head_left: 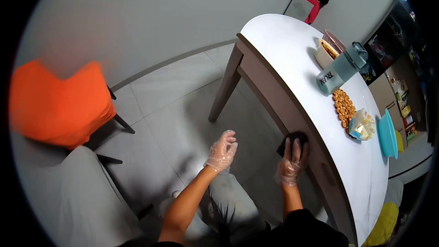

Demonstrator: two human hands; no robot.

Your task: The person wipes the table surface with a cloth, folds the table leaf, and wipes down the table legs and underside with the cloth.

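My right hand [292, 162], in a clear plastic glove, presses a black cloth [299, 136] against the brown side panel [274, 96] of the table. The fingers lie over the cloth, and part of it is hidden beneath them. My left hand [222, 152] wears the same kind of glove and hovers over the floor in front of my knee. Its fingers are loosely bent, with nothing visible in them. Above the panel is the white tabletop [283, 50].
On the tabletop stand a blue-grey bottle [338, 73], a food bowl [325, 54], a patch of brown nuts or beans [343, 105], a plastic packet [362, 126] and a turquoise basin [388, 135]. A table leg [226, 84] reaches the tiled floor. An orange-covered chair [64, 105] is at left.
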